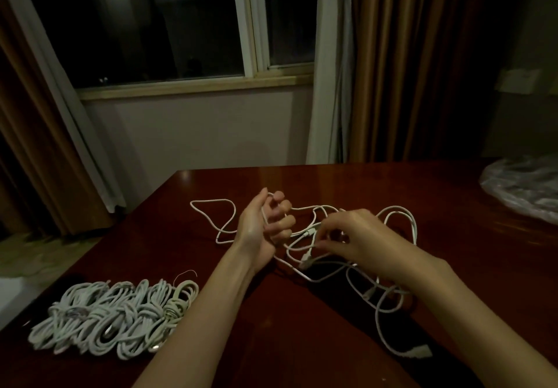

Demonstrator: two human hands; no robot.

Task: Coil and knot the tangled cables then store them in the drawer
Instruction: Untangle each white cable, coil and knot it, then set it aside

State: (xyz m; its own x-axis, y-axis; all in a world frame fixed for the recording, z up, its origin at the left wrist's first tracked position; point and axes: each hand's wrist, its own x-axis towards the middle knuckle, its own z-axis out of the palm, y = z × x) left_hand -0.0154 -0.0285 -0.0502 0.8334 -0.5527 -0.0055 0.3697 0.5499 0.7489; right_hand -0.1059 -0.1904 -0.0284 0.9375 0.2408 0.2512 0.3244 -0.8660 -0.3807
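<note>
Broadly, the glossy dark red-brown wooden table (302,342) fills the lower half of my view, its polished top catching soft reflections. Behind it stand a dark window with a pale wooden sill (193,84) and heavy brown pleated curtains (401,64) on both sides. At the far right edge of the table lies a crumpled clear plastic bag (522,188).

Near the left front of the table sits a heap of white cables already coiled and knotted into bundles (111,318), round-corded and matte, packed side by side.

Both my bare forearms reach forward from the bottom of the view. My left hand (262,227) is raised on edge, palm turned toward the right, fingers curled inward round a strand of the loose tangled white cable (395,267), which runs over my knuckles and down past my wrist. My right hand (350,236) hovers palm down over the middle of the tangle, thumb and fingertips pinching a thin strand just beside a small white plug.

The tangle itself sprawls across the table's middle in slack loops, one loop (211,215) reaching left beyond my left hand, another trailing to a flat white connector (418,352) near the right front edge.
</note>
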